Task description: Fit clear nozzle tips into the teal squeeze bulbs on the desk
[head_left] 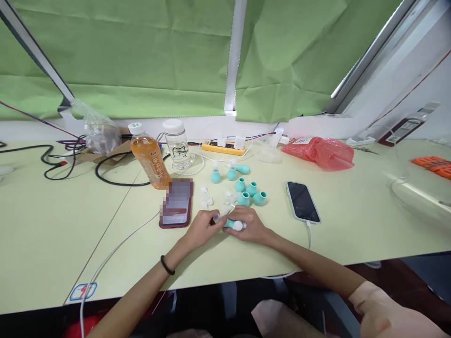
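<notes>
Near the table's front edge, my right hand (251, 224) is closed around a small teal piece (229, 223) with a white round cap. My left hand (203, 228) meets it from the other side, pinching a small clear plastic part (216, 218). Just beyond my hands stand several teal bulbs with open necks, among them one bulb (260, 198) at the right. Two more teal bulbs, one of them at the left (215, 176), carry clear tops. A teal bulb (243, 169) lies on its side behind them. Small whitish plastic parts (206, 198) lie in a loose group.
A phone (176, 206) lies left of my hands, another phone (303, 202) on a cable to the right. Behind stand an orange drink bottle (151, 162), a clear bottle (180, 150) and a yellow power strip (223, 148). A red plastic bag (324, 152) sits back right.
</notes>
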`<action>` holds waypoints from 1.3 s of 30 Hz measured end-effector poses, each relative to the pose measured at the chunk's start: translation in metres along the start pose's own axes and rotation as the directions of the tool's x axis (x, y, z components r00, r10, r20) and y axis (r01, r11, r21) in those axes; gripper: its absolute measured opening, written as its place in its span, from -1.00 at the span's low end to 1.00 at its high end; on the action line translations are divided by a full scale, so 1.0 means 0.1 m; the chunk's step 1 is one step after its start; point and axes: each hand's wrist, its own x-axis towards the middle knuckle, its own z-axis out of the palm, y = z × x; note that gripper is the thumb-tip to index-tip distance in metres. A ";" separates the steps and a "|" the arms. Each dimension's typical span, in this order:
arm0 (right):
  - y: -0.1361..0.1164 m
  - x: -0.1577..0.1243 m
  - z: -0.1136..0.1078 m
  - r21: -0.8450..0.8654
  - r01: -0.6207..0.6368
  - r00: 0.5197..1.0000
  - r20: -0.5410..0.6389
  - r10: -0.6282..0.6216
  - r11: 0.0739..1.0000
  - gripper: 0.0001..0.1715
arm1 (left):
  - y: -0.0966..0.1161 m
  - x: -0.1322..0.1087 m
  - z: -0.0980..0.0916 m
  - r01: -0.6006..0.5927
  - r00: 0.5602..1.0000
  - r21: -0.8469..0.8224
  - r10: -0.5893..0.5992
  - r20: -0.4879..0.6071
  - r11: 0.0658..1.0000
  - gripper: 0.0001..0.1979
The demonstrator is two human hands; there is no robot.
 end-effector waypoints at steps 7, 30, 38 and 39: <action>-0.08 -0.01 -0.01 0.083 0.083 0.994 0.066 -0.089 0.993 -0.73 | -0.04 0.01 0.03 0.102 0.984 -0.395 -0.034 0.173 0.913 -0.67; 0.06 -0.01 -0.06 -0.068 -0.128 0.989 -0.082 0.123 0.989 -0.70 | -0.06 0.07 -0.01 0.070 0.977 -0.706 -0.191 -0.095 0.705 -0.65; 0.00 0.02 -0.07 0.037 -0.136 0.982 -0.127 0.140 0.990 -0.58 | -0.04 0.02 0.06 -0.055 0.984 -0.583 -0.055 -0.169 0.811 -0.77; 0.00 0.02 -0.07 0.046 -0.135 0.981 -0.132 0.140 0.990 -0.59 | -0.03 0.01 0.07 -0.070 0.984 -0.584 -0.042 -0.175 0.809 -0.74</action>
